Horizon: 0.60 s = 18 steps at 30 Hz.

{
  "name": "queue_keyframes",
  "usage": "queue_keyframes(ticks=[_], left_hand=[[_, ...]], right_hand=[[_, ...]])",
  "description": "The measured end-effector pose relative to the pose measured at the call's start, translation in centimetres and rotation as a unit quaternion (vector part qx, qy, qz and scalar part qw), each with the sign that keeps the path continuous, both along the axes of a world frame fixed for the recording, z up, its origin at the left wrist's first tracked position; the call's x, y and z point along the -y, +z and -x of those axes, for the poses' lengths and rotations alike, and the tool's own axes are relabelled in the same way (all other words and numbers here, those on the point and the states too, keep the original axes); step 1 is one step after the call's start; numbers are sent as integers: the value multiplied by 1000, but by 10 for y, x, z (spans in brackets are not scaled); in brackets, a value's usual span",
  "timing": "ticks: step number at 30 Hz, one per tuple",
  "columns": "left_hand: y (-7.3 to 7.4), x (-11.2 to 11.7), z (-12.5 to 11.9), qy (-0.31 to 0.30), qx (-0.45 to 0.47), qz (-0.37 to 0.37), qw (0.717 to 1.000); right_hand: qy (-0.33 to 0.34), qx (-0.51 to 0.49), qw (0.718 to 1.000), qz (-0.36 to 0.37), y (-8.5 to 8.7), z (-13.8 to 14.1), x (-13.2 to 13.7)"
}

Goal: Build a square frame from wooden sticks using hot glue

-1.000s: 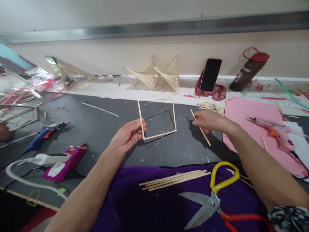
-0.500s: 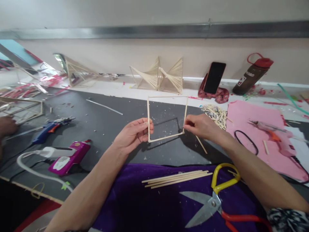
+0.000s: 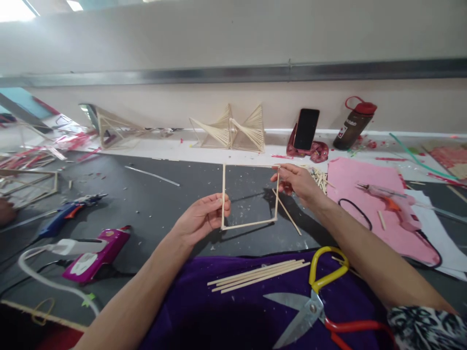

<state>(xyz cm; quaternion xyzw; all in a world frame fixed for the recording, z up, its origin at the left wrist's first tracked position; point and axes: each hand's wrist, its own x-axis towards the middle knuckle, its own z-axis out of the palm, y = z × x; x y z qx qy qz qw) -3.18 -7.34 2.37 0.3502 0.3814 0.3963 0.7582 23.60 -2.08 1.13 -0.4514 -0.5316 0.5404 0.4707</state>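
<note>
A square frame of thin wooden sticks (image 3: 250,224) is held up over the grey table. My left hand (image 3: 206,214) pinches its left upright low down, thumb in front. My right hand (image 3: 294,181) has its fingers closed at the upper right corner. Just below the right hand, a single stick (image 3: 288,214) lies slanted on the table. Nearer me, several loose wooden sticks (image 3: 259,276) rest on a purple cloth (image 3: 197,311). Beside them lie large scissors (image 3: 313,307) with spread blades, one yellow handle and one red.
Stick models (image 3: 233,133) stand along the wall with a phone (image 3: 306,129) and a bottle (image 3: 354,124). A pink glue gun (image 3: 397,204) lies on pink sheet (image 3: 350,180). Left are a blue glue gun (image 3: 65,214), a magenta power strip (image 3: 97,255) and another person's hand (image 3: 6,210).
My right hand has moved up from the frame's lower right corner to its upper right corner. My left hand keeps its hold. The camera view has shifted slightly.
</note>
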Motion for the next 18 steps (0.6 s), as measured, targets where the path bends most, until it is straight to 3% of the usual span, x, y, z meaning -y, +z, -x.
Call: queue_keyframes(ticks=[7,13,18], left_hand=[[-13,1,-5,18,-52,11,998],[-14,-8,-7,155,-133,-91,975],[-13,-13,-3,169,-133,-84,973]], right_hand=[[-27,3,999,28,0,-7,-1],[11,27,998,61,2,1,8],[27,34,996,77,1,6,11]])
